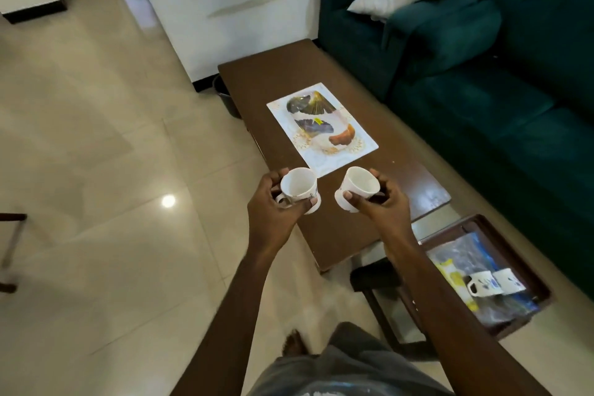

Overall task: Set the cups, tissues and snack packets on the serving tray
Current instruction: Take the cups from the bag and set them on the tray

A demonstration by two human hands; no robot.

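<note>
My left hand [276, 206] grips one cup [299, 186], my right hand [384, 202] a second cup [358, 185]; next I'd set both upright on the tray [345, 157] at twelve o'clock

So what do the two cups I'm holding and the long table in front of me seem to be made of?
The left cup and right cup look like glazed white ceramic: smooth, opaque walls with a soft sheen, though melamine cannot be ruled out. The table looks like brown wood or veneer with a polished finish: its near end reflects light.
</note>
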